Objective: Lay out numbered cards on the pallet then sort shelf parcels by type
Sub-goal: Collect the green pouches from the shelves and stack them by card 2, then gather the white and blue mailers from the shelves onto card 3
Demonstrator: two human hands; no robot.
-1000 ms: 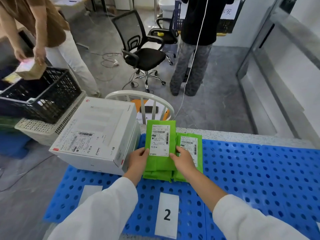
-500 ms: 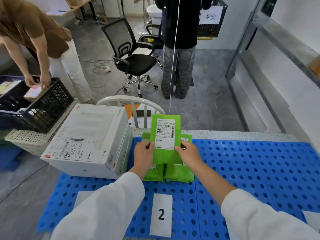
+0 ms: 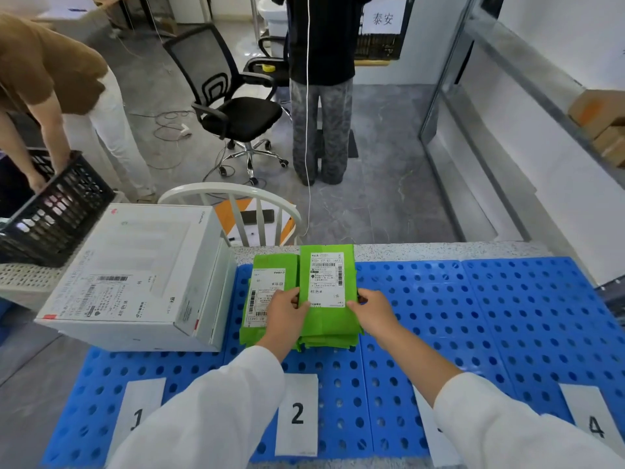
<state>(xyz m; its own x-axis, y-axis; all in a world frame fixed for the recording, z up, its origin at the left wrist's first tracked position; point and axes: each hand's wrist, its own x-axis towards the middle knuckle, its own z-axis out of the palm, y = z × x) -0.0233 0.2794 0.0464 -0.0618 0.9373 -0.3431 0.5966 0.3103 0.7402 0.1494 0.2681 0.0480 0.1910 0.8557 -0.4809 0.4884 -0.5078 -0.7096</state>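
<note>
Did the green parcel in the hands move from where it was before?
Yes. The green parcel moved right, farther from the white box.

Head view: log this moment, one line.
left hand, right hand: grip green plastic mailer parcel | over: green parcel stack | on: blue perforated pallet

Along the near edge of the blue pallet (image 3: 473, 316), card 1 (image 3: 142, 397), card 2 (image 3: 297, 414) and card 4 (image 3: 588, 411) each carry one black numeral. The shipping label (image 3: 326, 279) on the upper green parcel (image 3: 326, 323) reads "棕色M" and "1件"; its fine print is illegible. The white box (image 3: 152, 245) label repeats "棕色M". A paper sign (image 3: 383, 19) on a black crate (image 3: 378, 45) reads "泰安".
</note>
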